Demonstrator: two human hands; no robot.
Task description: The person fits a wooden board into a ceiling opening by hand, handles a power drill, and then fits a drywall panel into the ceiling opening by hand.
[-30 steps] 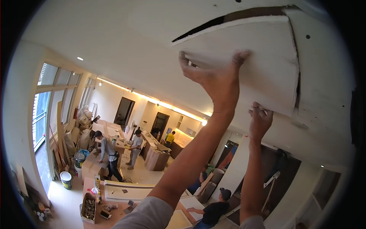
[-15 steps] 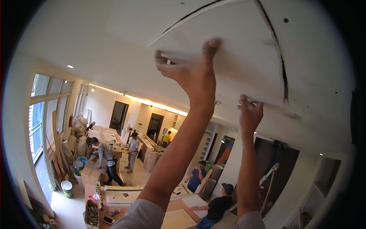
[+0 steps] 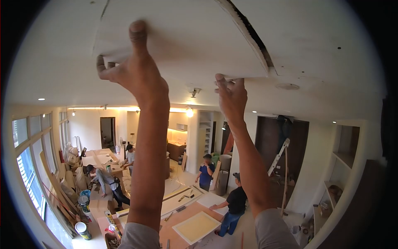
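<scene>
A white panel (image 3: pixel 186 37) lies up against the ceiling (image 3: pixel 306 29), with a dark gap along its right edge. My left hand (image 3: pixel 134 68) presses on the panel's underside, thumb stretched up and fingers bent at its left edge; the fingers are apart. Lower right of it, my right hand (image 3: pixel 231 93) has its fingertips at the panel's near edge, close to the right corner, with thumb and fingers pinching there. A round ceiling fitting (image 3: pixel 287 86) is to the right of my right hand.
Below are work tables (image 3: pixel 186 218) with boards and tools. One person in black (image 3: pixel 235 203) and one in dark blue (image 3: pixel 206 172) stand near them; two more are at the left. A ladder (image 3: pixel 278 157) leans at the right, beside shelves (image 3: pixel 331 191).
The view has turned to the right, so the panel and my hands appear further left and higher. The dark gap on the panel's far left side has narrowed to a thin line.
</scene>
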